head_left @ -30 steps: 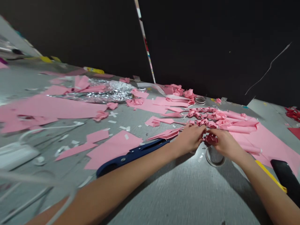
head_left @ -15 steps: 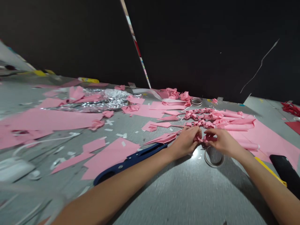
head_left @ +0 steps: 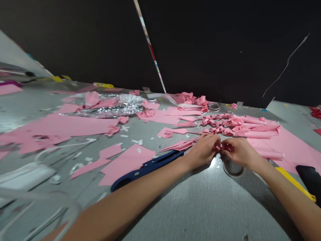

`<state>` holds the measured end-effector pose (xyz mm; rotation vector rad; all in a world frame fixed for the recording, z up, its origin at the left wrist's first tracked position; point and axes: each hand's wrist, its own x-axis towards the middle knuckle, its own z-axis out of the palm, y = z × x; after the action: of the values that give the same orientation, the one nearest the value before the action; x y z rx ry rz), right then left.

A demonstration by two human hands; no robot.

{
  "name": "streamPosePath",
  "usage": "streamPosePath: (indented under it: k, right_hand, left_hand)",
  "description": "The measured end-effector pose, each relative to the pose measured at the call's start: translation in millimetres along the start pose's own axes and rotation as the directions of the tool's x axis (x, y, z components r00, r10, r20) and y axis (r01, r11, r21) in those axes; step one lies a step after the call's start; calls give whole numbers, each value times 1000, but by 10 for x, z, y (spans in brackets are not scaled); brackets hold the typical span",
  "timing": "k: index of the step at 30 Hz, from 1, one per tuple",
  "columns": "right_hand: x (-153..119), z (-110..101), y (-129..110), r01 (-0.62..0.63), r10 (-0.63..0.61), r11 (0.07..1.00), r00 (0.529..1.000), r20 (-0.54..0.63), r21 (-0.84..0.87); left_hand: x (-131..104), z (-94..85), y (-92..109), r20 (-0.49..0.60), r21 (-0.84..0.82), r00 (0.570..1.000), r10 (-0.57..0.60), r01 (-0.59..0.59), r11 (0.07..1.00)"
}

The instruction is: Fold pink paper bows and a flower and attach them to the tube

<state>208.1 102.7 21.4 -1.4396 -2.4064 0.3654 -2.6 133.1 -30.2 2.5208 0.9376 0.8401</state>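
Observation:
My left hand (head_left: 206,149) and my right hand (head_left: 239,151) meet over the grey table, fingertips pinched close together. Between them shows a small bit of pink paper (head_left: 220,147), mostly covered by my fingers. Just below my right hand lies a roll of clear tape (head_left: 233,167). Navy-handled scissors (head_left: 147,169) rest beside my left forearm. Beyond my hands, twisted pink paper pieces (head_left: 218,130) with rolled stems lie in rows. Folded pink strips (head_left: 179,145) sit left of my left hand.
Pink paper sheets (head_left: 127,164) and white scraps cover the left side, with crumpled silver foil (head_left: 125,103) behind. A white device with a cable (head_left: 27,177) is at far left. On the right lie a yellow-handled tool (head_left: 296,184) and a black phone (head_left: 309,179). A dark wall (head_left: 200,47) rises behind.
The view has turned slightly left, so everything appears shifted right. My hands stay together at the pink paper, with the fingertips a little closer.

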Motion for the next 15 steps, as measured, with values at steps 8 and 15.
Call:
streamPosePath:
  k: [8, 15]
  right_hand:
    - [-10, -87, 18, -4, 5, 996, 1000, -15, 91]
    - [-23, -143, 9, 13, -12, 992, 1000, -7, 122]
  left_hand:
    - [3, -3, -26, -3, -15, 1000, 10, -10, 1000]
    - [21, -45, 21, -32, -38, 999, -14, 13, 999]
